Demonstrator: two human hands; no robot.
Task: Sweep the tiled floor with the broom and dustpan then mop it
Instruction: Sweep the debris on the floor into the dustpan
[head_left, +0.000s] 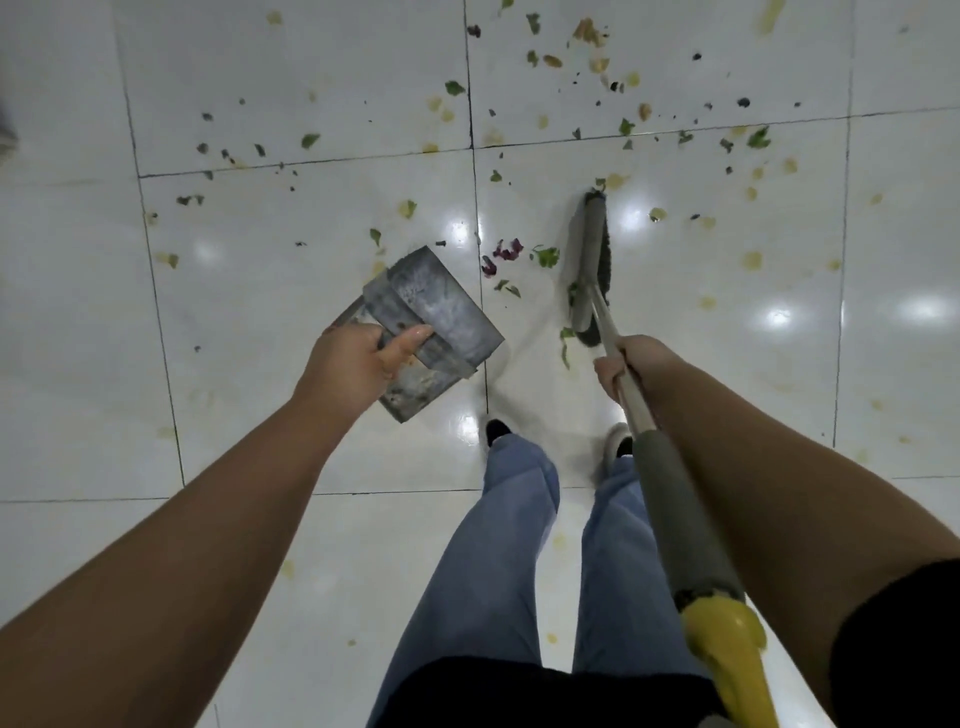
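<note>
The broom (589, 260) is gripped by the right hand (626, 364), the dustpan (436, 322) by the left hand (358, 364); scraps (545, 256) are scattered over the floor (260, 78), so sweeping is judged barely begun and mopping not started.

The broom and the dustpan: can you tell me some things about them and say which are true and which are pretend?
1. The right hand grips the broom handle. True.
2. The dustpan lies flat on the floor. False: the left hand holds it up.
3. Green leaf scraps lie on the tiled floor. True.
4. The floor is swept clean. False: bits are scattered across several tiles.
5. The broom handle's top end is yellow. True.
</note>
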